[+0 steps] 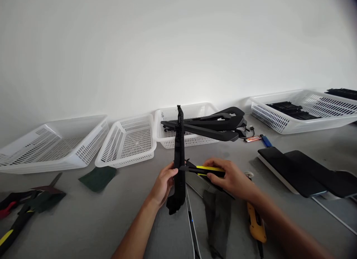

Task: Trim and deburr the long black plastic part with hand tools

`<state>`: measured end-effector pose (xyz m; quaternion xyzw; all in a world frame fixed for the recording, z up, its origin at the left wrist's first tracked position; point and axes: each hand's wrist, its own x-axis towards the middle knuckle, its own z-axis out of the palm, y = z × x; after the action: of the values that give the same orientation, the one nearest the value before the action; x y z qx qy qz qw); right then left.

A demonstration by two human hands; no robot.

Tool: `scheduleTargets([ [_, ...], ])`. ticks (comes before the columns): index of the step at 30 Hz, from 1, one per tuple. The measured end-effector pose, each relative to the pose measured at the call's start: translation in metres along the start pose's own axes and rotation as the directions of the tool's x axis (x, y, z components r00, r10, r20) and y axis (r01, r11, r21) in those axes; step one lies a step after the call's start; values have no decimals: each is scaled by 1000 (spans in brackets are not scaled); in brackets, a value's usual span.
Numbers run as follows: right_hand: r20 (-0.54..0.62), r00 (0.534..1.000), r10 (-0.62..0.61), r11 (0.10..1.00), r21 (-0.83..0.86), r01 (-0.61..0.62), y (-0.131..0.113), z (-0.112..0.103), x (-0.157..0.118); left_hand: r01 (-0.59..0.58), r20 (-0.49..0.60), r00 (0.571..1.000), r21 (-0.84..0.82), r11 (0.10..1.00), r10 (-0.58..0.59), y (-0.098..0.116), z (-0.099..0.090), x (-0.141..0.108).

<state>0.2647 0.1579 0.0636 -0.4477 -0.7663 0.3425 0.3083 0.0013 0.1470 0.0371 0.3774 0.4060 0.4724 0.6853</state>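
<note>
In the middle of the head view, a long black plastic trim part (179, 151) stands nearly upright, its lower end curved. The fingers of my left hand (163, 182) are closed around its edge below the middle. My right hand (230, 177) grips a yellow and black utility knife (210, 170) that points left. The knife's front end lies across the trim part, close to my left thumb; whether the edge touches the plastic I cannot tell. Beneath my right hand, a dark grey cloth (217, 218) lies on the table.
Behind, a white basket (186, 143) bears several similar black parts (220, 125). More baskets (126, 160) line the wall; the right one (281, 127) holds black pieces. An orange power tool (256, 223) lies at right, near black flat panels (292, 169). Pliers-like tools (30, 203) and green sandpaper-like sheet (98, 178) lie left.
</note>
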Motion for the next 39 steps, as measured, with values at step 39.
scheduleTargets([
  [39, -197, 980, -1, 1000, 4, 2, 13, 2, 3, 37, 168, 984, 135, 990, -60, -3, 1, -2],
])
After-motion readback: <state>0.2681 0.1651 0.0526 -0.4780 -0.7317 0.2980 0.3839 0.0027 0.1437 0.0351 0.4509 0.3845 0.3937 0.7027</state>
